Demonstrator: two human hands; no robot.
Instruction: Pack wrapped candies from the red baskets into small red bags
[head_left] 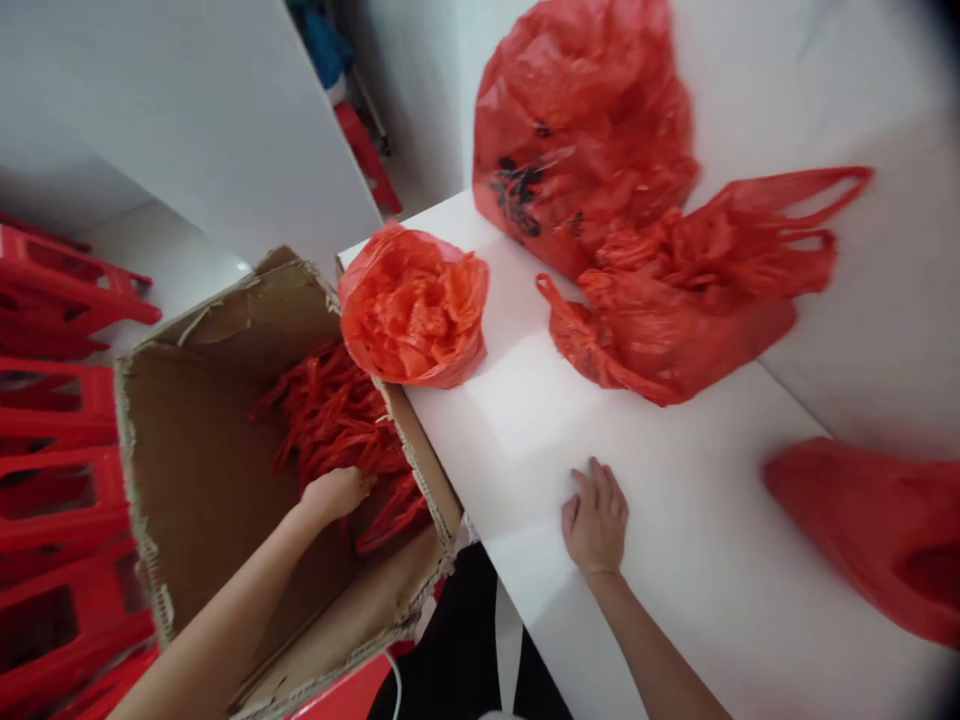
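Note:
My left hand (339,493) reaches down into a cardboard box (202,420). Its fingers are curled closed at a heap of crumpled red plastic bags (337,410), and the fingertips are partly hidden. On the white table (510,480) rests my right hand (598,520), palm down, fingers stretched out, holding nothing. A round red plastic bag (420,310) stuffed with more red plastic sits at the table's edge beside the box. Farther back lies a red bag with its handles up (682,310).
A large full red bag with black print (577,140) stands against the wall. Another red bag (877,530) lies at the table's right. Red plastic stools (64,500) are stacked left of the box. A white panel (202,110) stands behind it.

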